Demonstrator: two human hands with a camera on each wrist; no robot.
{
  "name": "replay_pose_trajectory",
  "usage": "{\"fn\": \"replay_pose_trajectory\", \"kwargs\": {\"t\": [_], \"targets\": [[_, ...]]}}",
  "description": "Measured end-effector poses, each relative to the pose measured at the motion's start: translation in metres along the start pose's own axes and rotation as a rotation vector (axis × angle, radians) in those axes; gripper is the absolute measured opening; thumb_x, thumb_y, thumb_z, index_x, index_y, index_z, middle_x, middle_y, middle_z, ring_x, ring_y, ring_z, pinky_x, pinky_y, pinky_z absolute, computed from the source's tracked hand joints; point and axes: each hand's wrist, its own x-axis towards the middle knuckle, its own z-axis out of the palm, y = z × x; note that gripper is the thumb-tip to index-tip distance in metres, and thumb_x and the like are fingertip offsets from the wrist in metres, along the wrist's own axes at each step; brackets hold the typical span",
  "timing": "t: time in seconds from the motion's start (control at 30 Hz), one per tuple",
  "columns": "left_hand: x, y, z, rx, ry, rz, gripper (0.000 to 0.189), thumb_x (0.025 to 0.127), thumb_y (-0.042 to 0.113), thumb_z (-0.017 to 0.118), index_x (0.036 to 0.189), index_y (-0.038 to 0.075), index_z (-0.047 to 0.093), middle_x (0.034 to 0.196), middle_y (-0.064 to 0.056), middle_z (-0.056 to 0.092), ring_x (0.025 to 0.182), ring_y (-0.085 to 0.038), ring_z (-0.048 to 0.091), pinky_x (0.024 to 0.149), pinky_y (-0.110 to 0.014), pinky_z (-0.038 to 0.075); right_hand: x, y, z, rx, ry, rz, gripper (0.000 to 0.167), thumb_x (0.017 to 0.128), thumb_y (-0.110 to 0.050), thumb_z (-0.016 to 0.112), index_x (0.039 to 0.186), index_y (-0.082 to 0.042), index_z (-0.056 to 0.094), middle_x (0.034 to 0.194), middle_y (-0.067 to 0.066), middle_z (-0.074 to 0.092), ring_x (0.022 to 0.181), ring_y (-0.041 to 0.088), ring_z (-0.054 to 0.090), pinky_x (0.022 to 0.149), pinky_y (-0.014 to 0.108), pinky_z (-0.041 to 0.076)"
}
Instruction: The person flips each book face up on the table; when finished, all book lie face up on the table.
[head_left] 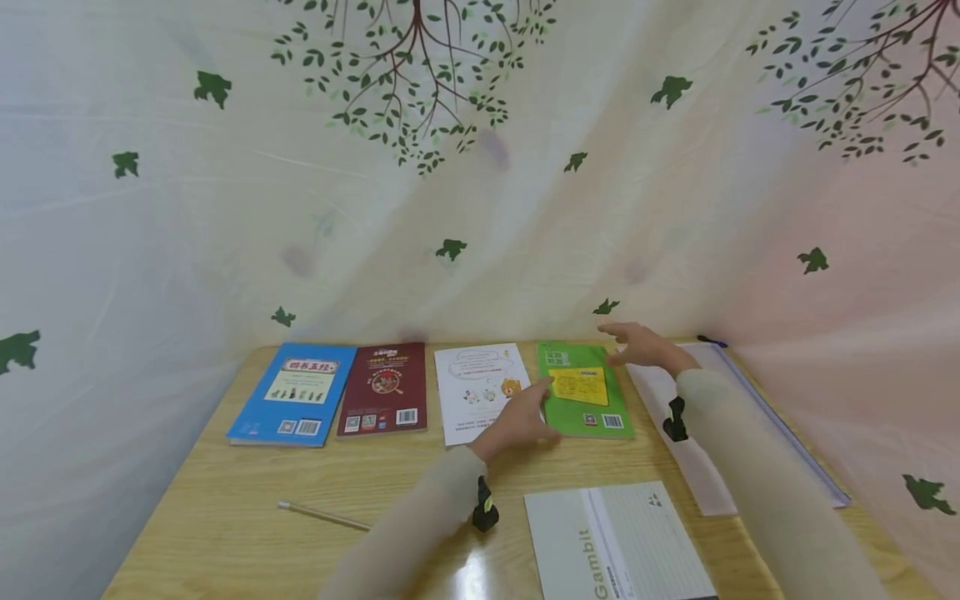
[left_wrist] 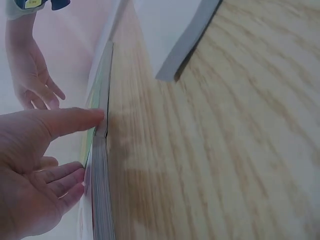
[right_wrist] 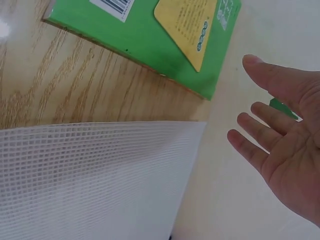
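A green book (head_left: 562, 418) with a yellow panel lies at the right end of a row of books. My left hand (head_left: 520, 421) is over the gap between it and a white book (head_left: 472, 371), fingers extended. In the left wrist view the left thumb (left_wrist: 82, 120) reaches to the green book's near edge, and the other fingers are at the white book's side. My right hand (head_left: 648, 347) hovers by the green book's far right corner. Its fingers are spread, with nothing between them, in the right wrist view, beside a translucent mesh zip pouch (right_wrist: 95, 180).
Further left in the row lie a maroon book (head_left: 405, 392) and a blue book (head_left: 258, 417). Nearer are a grey notebook (head_left: 555, 533) and a pencil (head_left: 322, 515). A printed cloth (head_left: 360, 250) hangs behind the wooden table (head_left: 217, 517).
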Motion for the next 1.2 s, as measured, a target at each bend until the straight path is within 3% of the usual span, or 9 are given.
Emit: {"fn": "replay_pose_trajectory", "kwargs": {"t": [0.13,0.47,0.7,0.9,1.03,1.2], "targets": [[-0.001,0.002,0.002,0.07,0.018,-0.021,0.096,0.074,0.012,0.089,0.155,0.003,0.039,0.149,-0.014,0.054,0.135,-0.028,0.054,0.119,-0.041,0.041,0.002,0.007,0.004,0.042,-0.018,-0.011,0.074,0.095,-0.008,0.066,0.156,0.007,0.027,0.161,0.033,0.026,0.143,0.058,0.033,0.114,0.068,0.036],[0.003,-0.007,0.0,0.24,0.025,0.023,0.072,0.074,0.025,0.091,0.136,0.002,0.061,0.134,-0.01,0.061,0.119,-0.023,0.061,0.109,-0.035,0.05,0.015,0.027,0.016,0.119,-0.002,-0.048,0.074,0.093,-0.005,0.069,0.154,0.009,0.03,0.159,0.035,0.028,0.141,0.059,0.036,0.115,0.068,0.034],[0.002,-0.007,-0.001,0.29,-0.003,0.069,0.067,0.074,0.026,0.09,0.131,0.001,0.066,0.134,-0.011,0.061,0.118,-0.023,0.061,0.108,-0.033,0.051,0.021,0.037,0.023,0.128,-0.004,-0.03,0.075,0.091,-0.004,0.07,0.154,0.008,0.031,0.157,0.035,0.032,0.141,0.058,0.036,0.116,0.07,0.031],[0.004,-0.01,-0.001,0.28,-0.044,0.076,0.068,0.075,0.026,0.089,0.133,0.001,0.064,0.134,-0.009,0.059,0.114,-0.017,0.06,0.104,-0.028,0.051,0.02,0.043,0.028,0.125,0.007,-0.044,0.071,0.09,0.0,0.068,0.153,0.009,0.035,0.154,0.036,0.038,0.141,0.057,0.037,0.116,0.072,0.028],[0.007,-0.009,-0.008,0.253,-0.091,0.048,0.07,0.075,0.026,0.089,0.135,0.0,0.063,0.136,-0.009,0.057,0.119,-0.019,0.058,0.11,-0.029,0.048,0.018,0.045,0.03,0.145,0.013,-0.033,0.07,0.09,0.001,0.067,0.152,0.008,0.037,0.153,0.036,0.04,0.143,0.057,0.033,0.116,0.074,0.025],[0.012,-0.011,-0.017,0.239,-0.104,0.029,0.072,0.072,0.028,0.093,0.133,0.004,0.066,0.138,-0.009,0.058,0.125,-0.022,0.058,0.113,-0.031,0.046,0.018,0.046,0.031,0.172,0.015,0.003,0.069,0.092,-0.002,0.068,0.154,0.004,0.038,0.157,0.033,0.036,0.147,0.055,0.025,0.118,0.074,0.022]]}}
